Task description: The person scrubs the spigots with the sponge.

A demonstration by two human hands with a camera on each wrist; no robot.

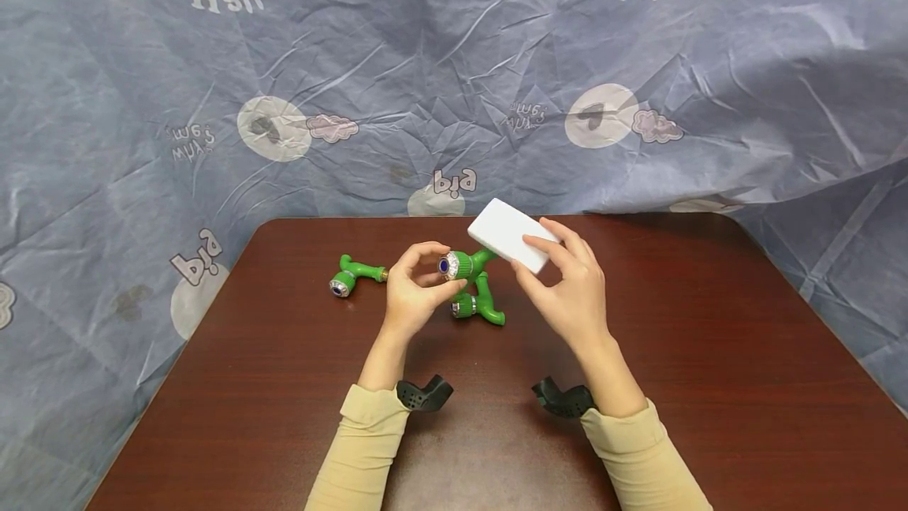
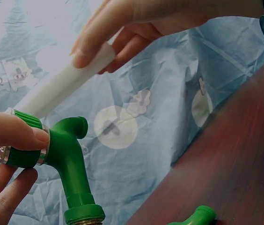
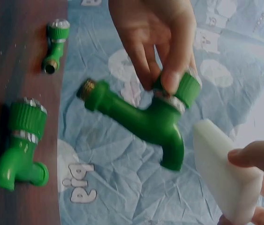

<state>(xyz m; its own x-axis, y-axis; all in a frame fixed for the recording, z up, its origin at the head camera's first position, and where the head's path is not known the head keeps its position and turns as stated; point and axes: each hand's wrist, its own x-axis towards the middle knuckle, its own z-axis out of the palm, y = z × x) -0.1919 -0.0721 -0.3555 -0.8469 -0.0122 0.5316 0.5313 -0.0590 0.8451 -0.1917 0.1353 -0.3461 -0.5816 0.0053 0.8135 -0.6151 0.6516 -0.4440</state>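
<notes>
A person's left hand (image 1: 411, 290) pinches a green tap (image 1: 464, 265) by its ribbed knob, thumb on one side and fingers on the other, holding it in the air above the desk (image 1: 709, 385); the head view puts that hand at about 8 o'clock from the knob. At 2 o'clock from the tap is a white block (image 1: 509, 233), tilted, clamped in the grip of the right hand (image 1: 571, 290) between thumb and fingers, with that hand lying between 4 and 5 o'clock from it. The right wrist view shows block and tap just beside each other but apart, the tap's brass threaded end (image 3: 86, 89) pointing to 10 o'clock and its spout (image 3: 172, 157) to 6. Two similar taps lie on the desk: the nearer tap (image 1: 485, 304) between 5 and 6 o'clock from the held one, its knob at its own 9 o'clock end, and the farther tap (image 1: 365, 270) at 9 o'clock, its brass end turned to 3. Light yellow sleeves (image 1: 365, 440) come in from 7 and 5 o'clock, a black bracket (image 1: 426, 395) at each wrist. Behind the desk, toward 12 o'clock, hangs a wrinkled blue-grey cloth (image 1: 440, 61) with printed words and cartoon shapes.
</notes>
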